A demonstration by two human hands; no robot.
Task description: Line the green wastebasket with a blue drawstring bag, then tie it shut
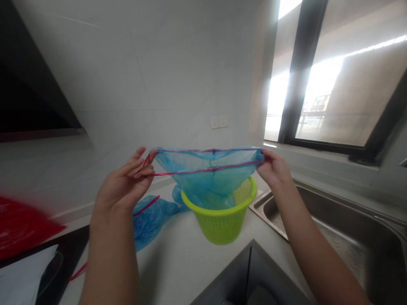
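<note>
A translucent blue drawstring garbage bag [210,180] is stretched wide between my two hands, its lower part hanging inside a green plastic basket [222,226]. My left hand [129,180] pinches the bag's left top corner and the red drawstring, some fingers raised. At the opposite corner, the fingers of my right hand [274,168] are closed on the bag's rim. Red drawstring runs along both edges of the mouth. Behind my left forearm lies another crumpled blue bag [154,222] with a red tie, partly hidden.
A steel sink [337,237] is set into the counter on the right, below a window [343,93]. Red plastic [25,226] and a white sheet [27,275] are by the black cooktop [71,245] at left. A dark grey box-like object [251,279] stands in the near foreground.
</note>
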